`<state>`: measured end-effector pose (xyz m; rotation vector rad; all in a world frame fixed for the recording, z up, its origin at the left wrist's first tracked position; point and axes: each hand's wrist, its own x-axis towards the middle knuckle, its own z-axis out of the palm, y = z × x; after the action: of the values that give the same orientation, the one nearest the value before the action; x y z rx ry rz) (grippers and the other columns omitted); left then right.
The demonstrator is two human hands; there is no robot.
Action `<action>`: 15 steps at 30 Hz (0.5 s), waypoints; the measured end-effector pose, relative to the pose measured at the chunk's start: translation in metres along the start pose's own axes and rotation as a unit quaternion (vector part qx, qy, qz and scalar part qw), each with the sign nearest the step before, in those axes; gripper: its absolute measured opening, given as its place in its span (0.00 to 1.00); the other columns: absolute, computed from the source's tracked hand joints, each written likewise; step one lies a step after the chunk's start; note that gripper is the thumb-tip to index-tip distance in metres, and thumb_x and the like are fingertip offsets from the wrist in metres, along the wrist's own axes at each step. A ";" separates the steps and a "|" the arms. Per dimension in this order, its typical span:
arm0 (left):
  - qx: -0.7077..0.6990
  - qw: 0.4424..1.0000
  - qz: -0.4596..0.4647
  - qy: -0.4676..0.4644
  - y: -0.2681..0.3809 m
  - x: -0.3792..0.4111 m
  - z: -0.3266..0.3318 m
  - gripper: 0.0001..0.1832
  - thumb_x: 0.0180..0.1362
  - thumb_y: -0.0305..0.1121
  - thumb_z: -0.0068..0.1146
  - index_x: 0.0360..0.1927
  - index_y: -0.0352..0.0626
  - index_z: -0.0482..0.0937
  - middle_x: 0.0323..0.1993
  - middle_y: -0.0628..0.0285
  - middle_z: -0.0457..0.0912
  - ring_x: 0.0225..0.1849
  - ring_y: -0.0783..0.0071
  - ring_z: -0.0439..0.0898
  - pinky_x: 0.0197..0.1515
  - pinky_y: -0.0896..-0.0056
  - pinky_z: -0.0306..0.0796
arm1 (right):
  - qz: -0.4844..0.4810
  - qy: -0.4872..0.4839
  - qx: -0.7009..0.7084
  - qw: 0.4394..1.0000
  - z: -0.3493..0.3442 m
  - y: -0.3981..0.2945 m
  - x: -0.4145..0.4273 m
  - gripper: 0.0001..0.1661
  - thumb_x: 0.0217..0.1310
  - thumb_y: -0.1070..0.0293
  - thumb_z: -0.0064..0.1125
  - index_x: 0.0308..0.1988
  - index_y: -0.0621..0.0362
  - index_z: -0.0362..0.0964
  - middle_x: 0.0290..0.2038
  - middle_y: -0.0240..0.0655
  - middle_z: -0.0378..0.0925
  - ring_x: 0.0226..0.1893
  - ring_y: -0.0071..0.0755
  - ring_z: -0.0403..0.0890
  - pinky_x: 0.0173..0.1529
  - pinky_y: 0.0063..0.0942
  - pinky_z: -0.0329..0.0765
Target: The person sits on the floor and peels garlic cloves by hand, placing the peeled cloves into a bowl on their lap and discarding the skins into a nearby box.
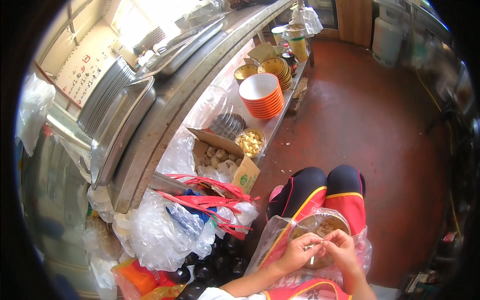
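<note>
A round bowl (pixel 299 228), lined or wrapped with clear plastic bag, rests on my lap over the red apron (pixel 313 204) with yellow trim. Dry brownish peelings (pixel 325 228) lie inside it. Above the bowl, the fingertips of my left hand (pixel 296 253) and my right hand (pixel 342 247) meet. They pinch a small pale piece (pixel 309 247), which looks like a garlic clove and is mostly covered by the fingers. To the left on the low shelf, whole garlic bulbs (pixel 219 157) fill part of an open cardboard box (pixel 245 174). Peeled cloves (pixel 250 143) fill a bowl beside it.
Stacked orange-rimmed bowls (pixel 261 95) and patterned yellow bowls (pixel 275 69) stand farther along the shelf. A steel counter (pixel 180 90) overhangs it, carrying metal trays (pixel 123 131). Plastic bags (pixel 165 228) and red ties (pixel 210 200) crowd my left. A gas cylinder (pixel 387 35) stands across the red floor (pixel 356 112).
</note>
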<state>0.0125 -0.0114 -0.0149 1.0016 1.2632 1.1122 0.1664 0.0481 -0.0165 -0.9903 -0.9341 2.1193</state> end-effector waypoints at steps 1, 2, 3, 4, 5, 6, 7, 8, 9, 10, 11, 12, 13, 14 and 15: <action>-0.007 1.000 -0.011 -0.005 0.000 -0.001 0.001 0.08 0.60 0.27 0.54 0.40 0.34 0.77 0.35 0.64 0.76 0.38 0.80 0.76 0.43 0.80 0.68 | 0.001 0.000 -0.002 1.000 0.000 -0.001 -0.001 0.07 0.57 0.77 0.59 0.34 0.66 0.68 0.28 0.38 0.77 0.25 0.26 0.80 0.30 0.22 0.78; -0.008 1.000 -0.004 -0.004 -0.002 -0.001 0.002 0.08 0.60 0.27 0.54 0.40 0.34 0.77 0.35 0.64 0.77 0.38 0.80 0.76 0.43 0.79 0.68 | 0.000 -0.001 -0.007 1.000 0.000 -0.002 -0.002 0.06 0.57 0.77 0.59 0.34 0.66 0.68 0.28 0.38 0.77 0.25 0.26 0.80 0.30 0.22 0.78; -0.010 1.000 0.001 -0.003 -0.004 -0.001 0.002 0.08 0.60 0.27 0.54 0.40 0.34 0.77 0.35 0.64 0.77 0.38 0.80 0.76 0.43 0.79 0.69 | -0.001 -0.001 -0.011 1.000 -0.001 -0.003 -0.002 0.06 0.57 0.78 0.58 0.34 0.66 0.68 0.28 0.38 0.77 0.25 0.26 0.80 0.30 0.22 0.78; -0.012 1.000 0.007 -0.001 -0.007 -0.002 0.003 0.08 0.60 0.26 0.54 0.40 0.34 0.77 0.36 0.64 0.77 0.39 0.80 0.76 0.42 0.79 0.69 | -0.002 -0.002 -0.016 1.000 -0.001 -0.003 -0.003 0.06 0.57 0.78 0.58 0.34 0.66 0.68 0.28 0.38 0.77 0.25 0.27 0.80 0.30 0.22 0.79; -0.019 1.000 0.006 0.001 -0.008 -0.003 0.004 0.07 0.60 0.26 0.54 0.40 0.34 0.77 0.36 0.64 0.77 0.39 0.80 0.76 0.42 0.79 0.69 | -0.005 -0.003 -0.014 1.000 -0.001 -0.003 -0.004 0.06 0.57 0.78 0.58 0.34 0.66 0.68 0.28 0.38 0.77 0.25 0.27 0.80 0.30 0.22 0.79; -0.027 1.000 0.004 0.003 -0.009 -0.004 0.004 0.07 0.59 0.26 0.54 0.40 0.34 0.77 0.37 0.64 0.77 0.39 0.80 0.76 0.42 0.79 0.69 | -0.008 -0.004 -0.012 1.000 -0.001 -0.003 -0.005 0.06 0.57 0.78 0.58 0.34 0.66 0.68 0.28 0.38 0.77 0.25 0.27 0.80 0.30 0.22 0.79; -0.034 0.999 0.003 0.005 -0.010 -0.004 0.005 0.07 0.59 0.25 0.54 0.40 0.34 0.77 0.37 0.64 0.77 0.39 0.80 0.76 0.42 0.78 0.70 | -0.012 -0.004 -0.010 1.000 -0.001 -0.003 -0.005 0.06 0.57 0.78 0.58 0.34 0.66 0.68 0.28 0.38 0.77 0.25 0.27 0.80 0.31 0.22 0.79; -0.035 0.999 0.011 0.007 -0.010 -0.005 0.006 0.07 0.59 0.25 0.54 0.40 0.34 0.77 0.37 0.64 0.77 0.39 0.80 0.76 0.42 0.78 0.70 | -0.015 -0.003 -0.008 1.000 0.000 -0.003 -0.006 0.05 0.57 0.79 0.57 0.34 0.66 0.68 0.28 0.38 0.77 0.25 0.27 0.80 0.31 0.22 0.79; -0.036 0.999 0.017 0.009 -0.011 -0.006 0.006 0.07 0.59 0.25 0.55 0.40 0.34 0.77 0.37 0.64 0.77 0.39 0.80 0.76 0.42 0.78 0.70 | -0.018 -0.002 -0.006 1.000 0.000 -0.004 -0.007 0.05 0.56 0.79 0.57 0.34 0.66 0.68 0.28 0.38 0.77 0.25 0.27 0.80 0.31 0.23 0.79; -0.036 0.999 0.023 0.011 -0.011 -0.006 0.006 0.07 0.59 0.24 0.55 0.40 0.34 0.77 0.37 0.63 0.76 0.40 0.80 0.76 0.42 0.78 0.70 | -0.021 -0.001 -0.004 1.000 0.001 -0.004 -0.007 0.05 0.56 0.80 0.56 0.34 0.66 0.68 0.28 0.38 0.77 0.25 0.28 0.81 0.31 0.23 0.79; -0.037 0.999 0.023 0.011 -0.010 -0.006 0.005 0.07 0.59 0.24 0.55 0.40 0.34 0.77 0.37 0.64 0.76 0.40 0.80 0.76 0.42 0.79 0.70 | -0.020 0.001 -0.004 1.000 0.001 -0.005 -0.008 0.05 0.56 0.80 0.56 0.34 0.66 0.68 0.28 0.39 0.77 0.26 0.28 0.81 0.31 0.23 0.79; -0.037 0.999 0.023 0.011 -0.008 -0.007 0.005 0.07 0.59 0.24 0.55 0.40 0.34 0.77 0.37 0.64 0.76 0.40 0.80 0.76 0.42 0.79 0.70 | -0.018 0.004 -0.004 1.000 0.001 -0.006 -0.009 0.05 0.56 0.81 0.56 0.34 0.66 0.68 0.28 0.39 0.77 0.26 0.28 0.81 0.31 0.23 0.79; -0.037 0.999 0.023 0.011 -0.007 -0.007 0.005 0.07 0.59 0.24 0.55 0.40 0.34 0.77 0.38 0.64 0.76 0.40 0.80 0.76 0.42 0.79 0.70 | -0.017 0.006 -0.004 1.000 0.001 -0.006 -0.009 0.05 0.56 0.81 0.55 0.34 0.66 0.68 0.28 0.39 0.77 0.26 0.29 0.81 0.31 0.23 0.79; -0.039 0.999 0.022 0.008 -0.007 -0.007 0.005 0.07 0.59 0.24 0.55 0.40 0.34 0.77 0.38 0.64 0.76 0.40 0.80 0.76 0.42 0.79 0.70 | -0.018 0.006 -0.002 1.000 0.001 -0.007 -0.010 0.05 0.55 0.82 0.55 0.34 0.66 0.68 0.28 0.39 0.77 0.26 0.29 0.81 0.31 0.23 0.79; -0.040 0.999 0.021 0.007 -0.007 -0.008 0.005 0.07 0.59 0.24 0.55 0.40 0.34 0.77 0.38 0.64 0.76 0.40 0.80 0.76 0.42 0.79 0.70 | -0.018 0.005 0.001 1.000 0.001 -0.007 -0.011 0.05 0.55 0.82 0.55 0.34 0.66 0.68 0.28 0.39 0.77 0.26 0.29 0.81 0.31 0.23 0.79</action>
<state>0.0179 -0.0201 -0.0200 0.9650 1.2044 1.1961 0.1726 0.0436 -0.0062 -0.9745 -0.9385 2.0827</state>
